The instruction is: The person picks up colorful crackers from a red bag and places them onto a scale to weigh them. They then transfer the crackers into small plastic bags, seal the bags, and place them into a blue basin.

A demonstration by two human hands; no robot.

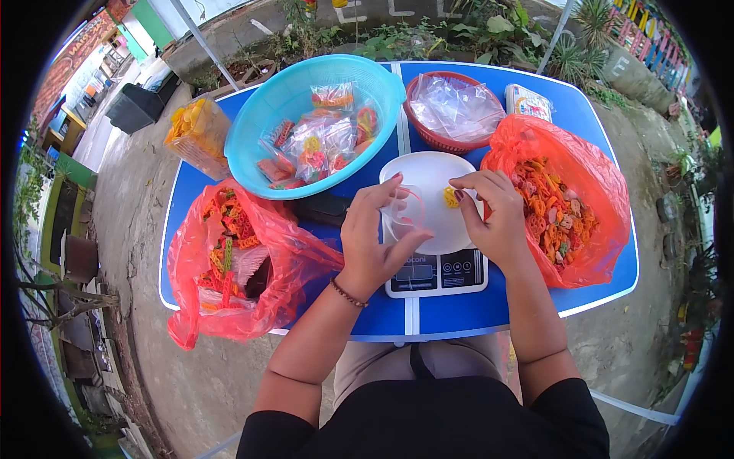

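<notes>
My left hand [376,229] is curved around a small clear plastic cup or bag [405,209] over the left part of a white plate [432,164]. Above the plate's right part, my right hand [489,214] has its thumb and forefinger close to a small yellow snack piece [451,197], which seems to be between their tips. The plate rests on a white digital scale [466,281] with a dark display. Just right of my right hand, an open red plastic bag [608,222] holds orange and red snack pieces [552,210].
A blue basin [264,103] of packed snacks stands at the back left. Behind the plate are a red basket [436,139] of clear bags and a white pack [527,103]. Another red bag [294,256] and a container of yellow snacks [200,130] are on the left.
</notes>
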